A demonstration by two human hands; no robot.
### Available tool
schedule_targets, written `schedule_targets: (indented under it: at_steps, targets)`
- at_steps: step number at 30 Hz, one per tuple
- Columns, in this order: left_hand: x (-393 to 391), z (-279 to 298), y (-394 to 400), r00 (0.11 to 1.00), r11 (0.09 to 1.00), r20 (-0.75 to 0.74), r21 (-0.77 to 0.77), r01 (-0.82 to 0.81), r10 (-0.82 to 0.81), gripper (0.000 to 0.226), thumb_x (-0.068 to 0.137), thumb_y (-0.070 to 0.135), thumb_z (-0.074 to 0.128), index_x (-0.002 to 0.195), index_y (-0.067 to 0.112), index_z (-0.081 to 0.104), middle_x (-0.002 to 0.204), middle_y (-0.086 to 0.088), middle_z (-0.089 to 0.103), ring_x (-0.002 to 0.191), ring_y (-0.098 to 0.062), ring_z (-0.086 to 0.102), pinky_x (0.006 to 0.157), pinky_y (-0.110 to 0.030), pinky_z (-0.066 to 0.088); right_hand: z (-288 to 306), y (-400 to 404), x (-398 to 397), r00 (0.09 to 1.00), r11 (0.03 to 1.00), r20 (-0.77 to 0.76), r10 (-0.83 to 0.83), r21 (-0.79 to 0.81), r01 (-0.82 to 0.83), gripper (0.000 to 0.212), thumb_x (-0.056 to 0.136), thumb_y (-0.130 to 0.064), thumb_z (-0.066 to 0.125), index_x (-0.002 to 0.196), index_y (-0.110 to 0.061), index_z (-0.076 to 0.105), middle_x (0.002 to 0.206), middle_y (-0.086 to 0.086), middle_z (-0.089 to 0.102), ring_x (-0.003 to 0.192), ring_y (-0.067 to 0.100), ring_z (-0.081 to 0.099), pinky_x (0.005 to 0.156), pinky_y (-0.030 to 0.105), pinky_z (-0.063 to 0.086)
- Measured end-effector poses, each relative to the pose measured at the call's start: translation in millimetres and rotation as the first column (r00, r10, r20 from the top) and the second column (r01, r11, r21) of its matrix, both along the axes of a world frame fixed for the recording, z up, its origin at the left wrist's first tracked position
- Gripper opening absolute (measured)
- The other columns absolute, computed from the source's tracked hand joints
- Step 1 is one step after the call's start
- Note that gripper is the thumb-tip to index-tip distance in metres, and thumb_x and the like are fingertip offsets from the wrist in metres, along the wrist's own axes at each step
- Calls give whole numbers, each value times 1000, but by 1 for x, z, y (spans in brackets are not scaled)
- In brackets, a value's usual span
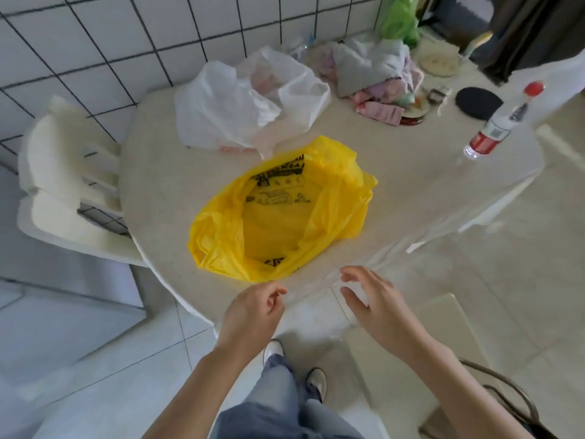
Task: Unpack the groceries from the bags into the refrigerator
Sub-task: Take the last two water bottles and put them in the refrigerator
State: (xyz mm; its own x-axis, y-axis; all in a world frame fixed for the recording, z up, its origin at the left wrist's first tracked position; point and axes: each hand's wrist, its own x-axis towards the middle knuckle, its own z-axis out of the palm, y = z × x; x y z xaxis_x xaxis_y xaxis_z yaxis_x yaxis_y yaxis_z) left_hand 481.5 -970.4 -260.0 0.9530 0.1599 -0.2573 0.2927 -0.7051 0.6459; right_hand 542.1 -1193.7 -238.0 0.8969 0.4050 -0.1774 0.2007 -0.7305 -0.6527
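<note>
A yellow plastic bag (278,210) with black print lies open on the round table (411,191), its mouth facing me and its inside looking empty. Behind it sits a crumpled white plastic bag (240,106) with something pinkish showing through. My left hand (253,308) hovers just below the yellow bag's near edge, fingers loosely curled and holding nothing. My right hand (373,302) is beside it to the right, fingers spread and relaxed, above the table's front edge. Neither hand touches a bag.
A water bottle (500,122) with a red cap stands at the table's right. A pile of cloths (376,71), a black round mat (478,103) and a green bag (399,20) lie at the back. A white plastic chair (63,172) stands left, a stool (443,343) near right.
</note>
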Motion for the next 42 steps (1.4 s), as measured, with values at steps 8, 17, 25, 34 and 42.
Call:
schedule_targets:
  at_steps: [8,17,25,34,42]
  targets:
    - [67,-8,46,999,999,21,44,-31,30,20,95,26,52,109,31,66,102,14,67,85,-1,58,69,-15,46,-7,56,98,996,996,15,84,21,-84,28,95,-28,57,121,-18,59,117,-7,63,102,13,62,85,25,49]
    - [144,-5,79,996,994,79,102,-39,31,22,97,23,49,111,26,66,107,14,63,105,-6,53,85,-21,45,-3,117,179,988,989,30,149,-1,-149,32,97,-32,52,127,-21,55,124,-7,59,108,11,58,86,21,46]
    - [240,0,97,988,967,146,253,19,-58,23,90,17,54,109,19,67,109,3,61,107,-20,49,93,-36,45,0,137,274,979,981,67,193,9,-194,28,95,-27,56,122,-18,57,119,-3,61,106,16,58,81,22,44]
    - [341,0,108,971,903,218,429,-4,-100,24,79,8,65,101,11,72,120,-6,58,119,-29,48,95,-45,47,-24,174,406,938,940,66,339,-48,-337,34,93,-16,55,127,-17,54,126,1,57,116,19,54,91,23,38]
    - [406,-27,129,973,687,26,712,145,-231,41,81,10,52,121,15,58,162,-8,10,145,-47,3,113,-68,6,-44,212,486,886,891,100,453,-86,-446,39,90,-16,61,128,-17,50,124,4,59,114,22,54,94,28,40]
